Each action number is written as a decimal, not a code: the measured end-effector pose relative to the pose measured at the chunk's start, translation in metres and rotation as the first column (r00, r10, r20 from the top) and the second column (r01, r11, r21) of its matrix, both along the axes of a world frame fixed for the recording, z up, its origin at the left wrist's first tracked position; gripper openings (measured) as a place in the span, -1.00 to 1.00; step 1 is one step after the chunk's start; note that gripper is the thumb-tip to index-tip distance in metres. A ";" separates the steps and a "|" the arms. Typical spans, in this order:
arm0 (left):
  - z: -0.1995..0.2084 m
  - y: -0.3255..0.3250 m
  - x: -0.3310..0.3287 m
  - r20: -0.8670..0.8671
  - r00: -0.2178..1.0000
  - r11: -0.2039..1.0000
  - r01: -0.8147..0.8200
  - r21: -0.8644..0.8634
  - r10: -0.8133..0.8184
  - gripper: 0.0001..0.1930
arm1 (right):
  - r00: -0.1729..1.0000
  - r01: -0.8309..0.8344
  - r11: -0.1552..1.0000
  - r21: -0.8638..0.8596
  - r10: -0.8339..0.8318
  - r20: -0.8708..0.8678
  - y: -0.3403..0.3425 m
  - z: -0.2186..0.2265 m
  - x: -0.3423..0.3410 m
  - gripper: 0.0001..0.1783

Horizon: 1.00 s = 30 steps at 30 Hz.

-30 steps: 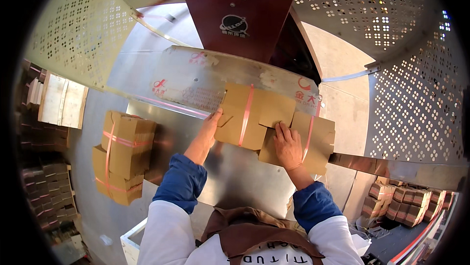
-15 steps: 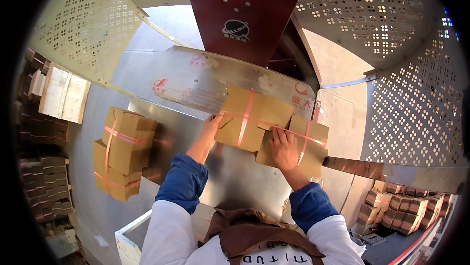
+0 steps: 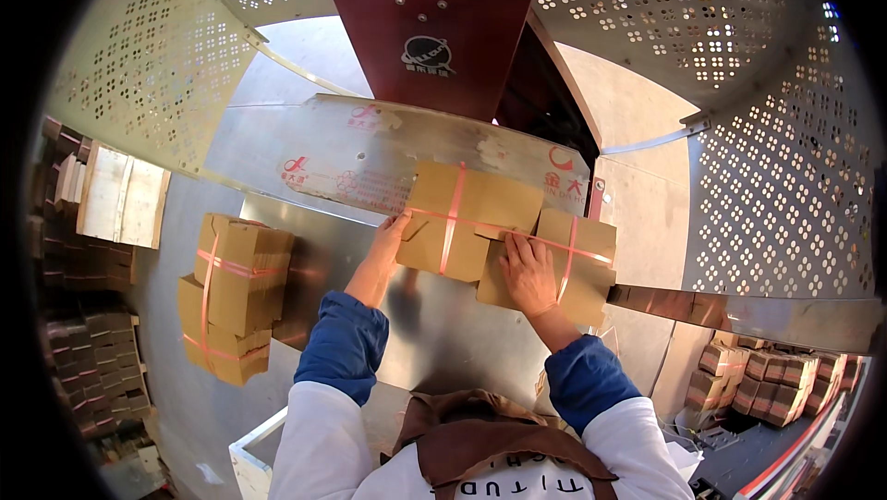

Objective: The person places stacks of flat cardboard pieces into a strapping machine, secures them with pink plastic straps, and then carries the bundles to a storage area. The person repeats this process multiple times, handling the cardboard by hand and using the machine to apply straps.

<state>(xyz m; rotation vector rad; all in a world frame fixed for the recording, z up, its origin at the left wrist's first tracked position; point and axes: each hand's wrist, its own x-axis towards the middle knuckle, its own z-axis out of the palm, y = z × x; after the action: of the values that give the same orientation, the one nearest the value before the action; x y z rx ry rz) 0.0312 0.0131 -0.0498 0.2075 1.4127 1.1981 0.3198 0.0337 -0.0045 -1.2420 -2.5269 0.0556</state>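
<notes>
A bundle of flat brown cardboard pieces lies on the metal worktop in front of me. Pink straps run along it and across it, and its right part sits lower and offset from the left part. My left hand grips the bundle's left edge by the long strap, thumb on top. On the right part rests my right hand, its palm down and fingers laid over the cardboard beside the strap. To the left stand more strapped cardboard bundles, one on top of the other.
A dark red machine panel rises beyond the worktop. Perforated metal screens curve around the far side and right. More strapped cardboard is stacked at lower right and far left. A metal bar juts in from the right.
The whole view has shifted slightly. Both hands stay at the same places on the bundle, with the right fingers a little more spread.
</notes>
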 end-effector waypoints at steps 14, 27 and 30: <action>-0.009 0.006 -0.001 -0.059 0.998 1.000 0.010 0.009 -0.009 -0.56 | 0.999 0.013 1.000 0.022 -0.012 -0.042 0.005 0.002 0.000 -0.48; 0.008 0.023 -0.020 -0.105 0.949 0.954 0.289 -0.082 -0.297 -0.51 | 0.996 0.043 0.999 -0.002 -0.043 -0.073 0.007 0.010 -0.001 -0.51; -0.045 0.069 -0.097 -0.047 0.853 0.823 0.485 -0.298 -0.520 -0.46 | 0.995 0.042 0.998 0.046 -0.037 -0.096 0.008 0.009 -0.001 -0.54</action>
<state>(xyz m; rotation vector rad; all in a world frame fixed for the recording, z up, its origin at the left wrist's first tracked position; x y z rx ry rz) -0.0659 0.0821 -0.0948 0.4390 1.4950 0.5488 0.3188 0.0414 0.0045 -1.2405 -2.4075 0.0444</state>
